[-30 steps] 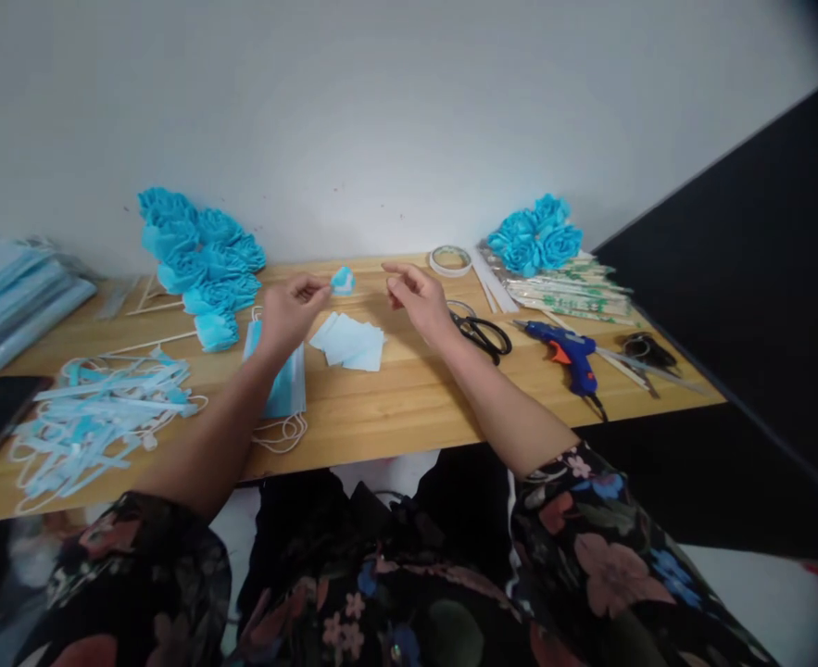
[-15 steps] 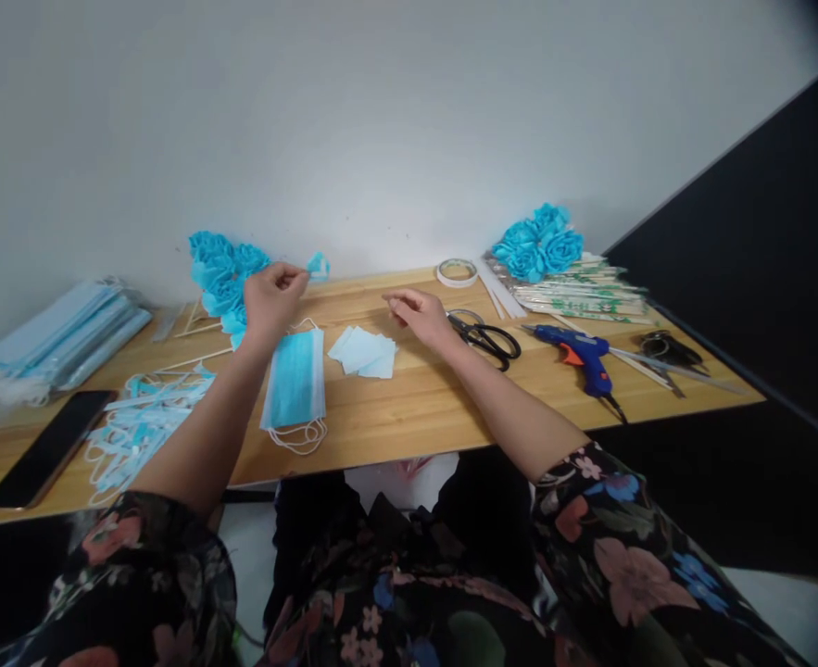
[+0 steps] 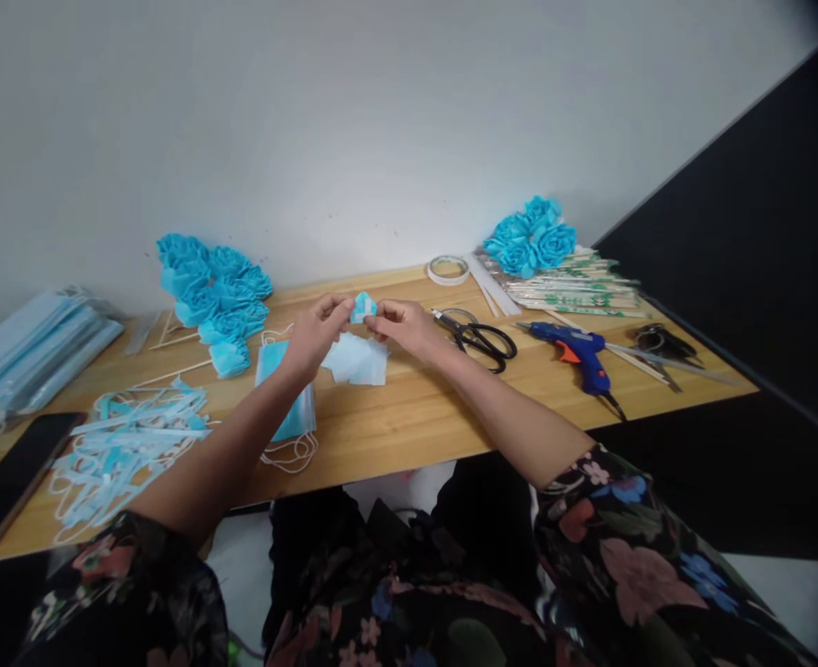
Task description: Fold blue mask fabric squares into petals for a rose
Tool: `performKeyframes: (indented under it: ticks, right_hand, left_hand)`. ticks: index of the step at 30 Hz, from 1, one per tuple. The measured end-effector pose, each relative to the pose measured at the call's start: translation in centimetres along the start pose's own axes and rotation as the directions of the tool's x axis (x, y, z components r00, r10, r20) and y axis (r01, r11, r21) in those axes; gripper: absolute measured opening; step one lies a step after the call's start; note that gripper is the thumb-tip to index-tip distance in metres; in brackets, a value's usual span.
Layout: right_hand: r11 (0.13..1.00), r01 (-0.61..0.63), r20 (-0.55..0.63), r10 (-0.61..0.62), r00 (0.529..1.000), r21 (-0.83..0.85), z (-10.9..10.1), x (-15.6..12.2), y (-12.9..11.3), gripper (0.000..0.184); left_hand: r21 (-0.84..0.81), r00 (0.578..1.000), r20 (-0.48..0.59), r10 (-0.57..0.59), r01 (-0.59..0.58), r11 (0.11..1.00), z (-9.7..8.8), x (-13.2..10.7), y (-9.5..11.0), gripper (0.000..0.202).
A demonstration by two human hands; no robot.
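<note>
Between my two hands is a small piece of blue material (image 3: pixel 364 306) with a white strip on it, held above the table. My left hand (image 3: pixel 323 326) pinches its left side. My right hand (image 3: pixel 403 324) has its fingertips closed on the right side. Just below the hands lie pale cut squares (image 3: pixel 367 363) in a loose stack. A blue face mask (image 3: pixel 295 421) with white ear loops rests under my left forearm, partly hidden by it.
Blue fabric flowers (image 3: pixel 218 292) lie at the back left, more flowers (image 3: pixel 530 236) on wrapped sticks (image 3: pixel 589 285) at right. Scissors (image 3: pixel 482 338), a tape roll (image 3: pixel 448 270) and a blue glue gun (image 3: pixel 575 347) sit right. Left are mask scraps (image 3: pixel 137 435), a phone (image 3: pixel 16 477) and stacked masks (image 3: pixel 26 343).
My left hand has brought the blue piece rightward and down toward the middle. My right hand, which was apart from it, has closed on its other side. The view has shifted slightly.
</note>
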State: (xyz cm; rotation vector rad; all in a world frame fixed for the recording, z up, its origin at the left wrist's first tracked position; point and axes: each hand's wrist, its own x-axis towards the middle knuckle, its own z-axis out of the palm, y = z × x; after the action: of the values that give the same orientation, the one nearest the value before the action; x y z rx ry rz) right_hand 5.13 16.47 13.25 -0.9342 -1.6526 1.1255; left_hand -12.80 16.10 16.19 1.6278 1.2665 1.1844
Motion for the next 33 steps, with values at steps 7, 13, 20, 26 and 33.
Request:
performKeyframes:
  ticks: [7, 13, 20, 26, 33]
  right_hand:
    - [1.0, 0.001, 0.035, 0.001, 0.999, -0.031, -0.2, 0.1, 0.3, 0.036]
    - [0.999, -0.037, 0.027, 0.036, 0.999, 0.036, -0.5, 0.4, 1.0, 0.039]
    - [1.0, -0.016, -0.071, 0.016, 0.997, -0.006, -0.7, 0.7, 2.0, 0.038]
    - [0.997, -0.07, -0.096, 0.073, 0.993, 0.032, -0.7, 0.8, 2.2, 0.036]
    - [0.997, -0.077, -0.082, 0.077, 0.994, -0.004, -0.7, 0.8, 1.9, 0.03]
  left_hand:
    - [-0.036, 1.0, 0.024, 0.003, -0.002, 0.999, 0.9, 2.0, 0.4, 0.034]
    - [-0.051, 1.0, 0.012, 0.0, 0.001, 0.999, 0.7, 2.2, -0.3, 0.041]
    - [-0.141, 0.993, 0.108, -0.049, 0.064, 0.988, -0.6, 1.8, -2.0, 0.037]
    - [0.079, 0.995, -0.075, -0.059, 0.065, 0.995, -2.8, 3.0, -3.1, 0.018]
    - [0.767, 0.986, -0.016, 0.165, -0.094, 0.635, -6.2, 4.5, -6.5, 0.013]
